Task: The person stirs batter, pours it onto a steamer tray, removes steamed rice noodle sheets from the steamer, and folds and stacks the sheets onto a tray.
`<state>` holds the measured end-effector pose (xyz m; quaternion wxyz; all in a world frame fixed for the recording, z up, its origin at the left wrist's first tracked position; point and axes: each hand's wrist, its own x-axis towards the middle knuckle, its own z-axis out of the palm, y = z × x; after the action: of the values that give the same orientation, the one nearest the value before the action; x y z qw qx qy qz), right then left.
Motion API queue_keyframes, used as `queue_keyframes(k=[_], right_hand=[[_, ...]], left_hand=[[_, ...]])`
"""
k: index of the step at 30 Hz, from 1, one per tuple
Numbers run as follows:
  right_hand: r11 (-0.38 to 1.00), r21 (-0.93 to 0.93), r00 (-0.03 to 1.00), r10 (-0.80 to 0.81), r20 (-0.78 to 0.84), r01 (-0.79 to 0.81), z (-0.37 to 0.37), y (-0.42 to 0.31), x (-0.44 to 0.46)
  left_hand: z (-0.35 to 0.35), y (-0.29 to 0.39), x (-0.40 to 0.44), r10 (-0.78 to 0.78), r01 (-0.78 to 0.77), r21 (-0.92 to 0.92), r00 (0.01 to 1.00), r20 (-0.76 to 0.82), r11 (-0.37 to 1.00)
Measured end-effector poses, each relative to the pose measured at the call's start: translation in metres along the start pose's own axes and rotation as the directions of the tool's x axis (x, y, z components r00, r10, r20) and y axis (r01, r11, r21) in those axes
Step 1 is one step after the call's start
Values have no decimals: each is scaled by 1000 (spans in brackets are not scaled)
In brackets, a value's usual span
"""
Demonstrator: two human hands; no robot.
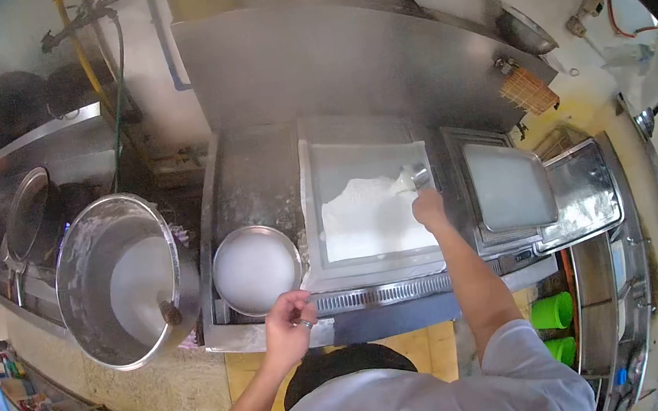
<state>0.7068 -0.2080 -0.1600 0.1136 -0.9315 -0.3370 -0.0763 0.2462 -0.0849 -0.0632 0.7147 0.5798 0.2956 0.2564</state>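
Note:
My right hand [429,208] grips a small shiny metal scoop [420,179] over the far right part of a steaming flat tray. White liquid shows at the scoop's left edge. A pale cloth [356,159] lies across the tray, and a white batter layer [374,224] with an uneven far edge covers its near part. My left hand [289,329], wearing a ring, hovers at the counter's front edge with half-curled fingers and nothing visible in them. Just beyond it sits a round metal pan [296,259] filled with white liquid [252,271].
A large metal pot [75,313] of white liquid stands left, a handle resting at its rim. Right of the cloth lie a steamy, pale-topped tray [511,184] and a shiny metal tray [588,194]. Green containers [552,312] sit below. A steel backsplash [326,63] rises behind.

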Motion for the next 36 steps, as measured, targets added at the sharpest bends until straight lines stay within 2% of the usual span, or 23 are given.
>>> queue_keyframes(k=[2,4,6,8,11,12,13,15,16,20,24,28,31,36], right_hand=[[982,180,993,32,111,-52,-34,-18,11],[970,236,994,28,106,-53,-38,-26,20],[985,172,1000,-6,-19,9,-27,-25,28],[965,252,991,-36,-125,67,-33,-27,27],[924,375,983,-10,-181,79,-59,-35,15],[918,384,977,-17,-215,100,-62,-33,10],[912,392,969,-23,-248,122,-67,-30,3],[892,448,981,32,-194,59,-80,-25,-15],[875,482,983,46,-176,45,-91,-24,-25],[754,657,990,97,-100,-7,-102,-7,-68],[705,706,993,120,-17,-73,-120,5,-99],[659,745,991,130,22,-103,-129,17,-118],[640,759,991,127,44,-116,-135,25,-127],[640,753,987,125,97,-154,-136,36,-135]], left_hand=[[12,-15,11,8,-8,29,1000,8,1000],[30,-18,26,19,-26,182,999,44,983],[53,-17,44,31,-59,356,996,85,933],[79,-15,63,43,-107,538,990,131,836],[111,-53,97,191,-349,756,937,293,553],[122,-60,109,9,-304,858,944,330,415],[133,-75,119,6,-287,908,954,300,306],[150,-106,141,11,-237,969,971,237,74],[156,-110,156,-74,-204,975,975,210,84],[181,-90,211,-143,-122,991,981,127,48],[193,-102,270,-65,-64,998,996,63,-19],[212,-107,312,21,-15,996,1000,13,84],[244,-108,332,6,-37,996,999,37,86],[308,-107,343,-61,-174,984,983,175,28]])
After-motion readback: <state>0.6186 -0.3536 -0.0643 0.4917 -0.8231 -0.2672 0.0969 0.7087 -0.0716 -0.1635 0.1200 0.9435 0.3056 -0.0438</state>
